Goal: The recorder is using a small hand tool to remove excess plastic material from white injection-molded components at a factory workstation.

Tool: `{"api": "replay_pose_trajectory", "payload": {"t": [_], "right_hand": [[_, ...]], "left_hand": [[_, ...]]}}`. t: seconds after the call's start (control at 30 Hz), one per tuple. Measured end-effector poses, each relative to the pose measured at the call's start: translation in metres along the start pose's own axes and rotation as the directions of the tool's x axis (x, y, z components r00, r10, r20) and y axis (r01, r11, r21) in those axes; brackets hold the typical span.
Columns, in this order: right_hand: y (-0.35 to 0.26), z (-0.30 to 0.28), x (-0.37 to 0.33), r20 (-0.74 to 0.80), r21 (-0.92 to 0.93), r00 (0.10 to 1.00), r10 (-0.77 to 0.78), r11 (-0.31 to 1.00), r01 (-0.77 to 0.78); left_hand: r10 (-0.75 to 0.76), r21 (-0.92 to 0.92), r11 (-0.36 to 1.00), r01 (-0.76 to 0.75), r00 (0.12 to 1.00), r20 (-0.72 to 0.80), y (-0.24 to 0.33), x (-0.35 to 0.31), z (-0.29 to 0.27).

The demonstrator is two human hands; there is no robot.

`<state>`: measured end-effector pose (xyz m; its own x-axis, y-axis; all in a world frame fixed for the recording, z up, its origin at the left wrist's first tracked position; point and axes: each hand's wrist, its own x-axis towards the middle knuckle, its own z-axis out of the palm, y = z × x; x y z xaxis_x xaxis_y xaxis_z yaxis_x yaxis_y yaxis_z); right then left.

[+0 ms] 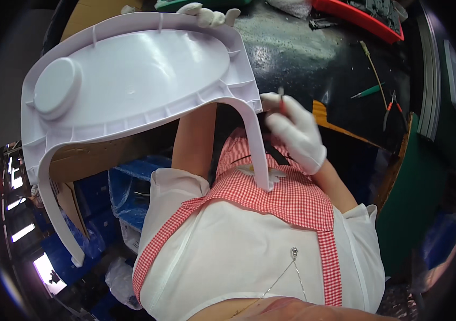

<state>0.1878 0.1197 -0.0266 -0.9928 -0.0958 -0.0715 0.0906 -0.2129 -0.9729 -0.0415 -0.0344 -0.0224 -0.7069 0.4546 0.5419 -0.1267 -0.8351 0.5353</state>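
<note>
A large white moulded plastic part (147,59), looking like a tray with two long legs, is tilted up in front of me. It has a raised round cup shape (56,88) at its left end and ribs along its rim. My left forearm passes behind it, and the gloved fingers of my left hand (209,16) curl over its far edge. Beside its right corner is my right hand (298,131), also in a white glove and slightly blurred. Its fingers close round a small tool with a red part (282,101); the exact kind cannot be made out.
On the dark worktable (292,59) to the right lie red-handled pliers (392,109), a green-handled tool (368,91) and a thin stick (372,64). A red bin (364,21) of dark parts stands at the back. Blue plastic-lined boxes (131,192) sit lower left.
</note>
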Motion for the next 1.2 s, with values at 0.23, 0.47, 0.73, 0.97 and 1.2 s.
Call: {"api": "replay_pose_trajectory", "payload": {"t": [0.23, 0.47, 0.73, 0.97, 1.2], "right_hand": [[-0.002, -0.027, -0.013, -0.038, -0.773, 0.89, -0.454, 0.577, 0.262], [-0.001, -0.022, -0.023, -0.076, -0.756, 0.943, -0.325, 0.635, 0.158], [-0.001, -0.02, -0.025, -0.059, -0.822, 0.926, -0.372, 0.544, 0.166], [-0.002, -0.02, -0.018, -0.068, -0.847, 0.898, -0.434, 0.501, 0.177], [0.001, -0.025, -0.005, -0.086, -0.843, 0.864, -0.497, 0.498, 0.202]], "left_hand": [[-0.056, -0.066, 0.996, 0.055, 0.998, -0.02, 0.004, -0.058, 0.082], [-0.046, -0.092, 0.995, 0.047, 0.999, 0.016, 0.013, -0.058, 0.078], [-0.04, -0.143, 0.988, 0.052, 0.995, 0.088, 0.007, -0.047, 0.056], [-0.023, -0.174, 0.983, 0.049, 0.989, 0.147, -0.027, 0.052, 0.041], [-0.006, -0.202, 0.978, 0.049, 0.978, 0.208, -0.03, -0.025, 0.032]]}}
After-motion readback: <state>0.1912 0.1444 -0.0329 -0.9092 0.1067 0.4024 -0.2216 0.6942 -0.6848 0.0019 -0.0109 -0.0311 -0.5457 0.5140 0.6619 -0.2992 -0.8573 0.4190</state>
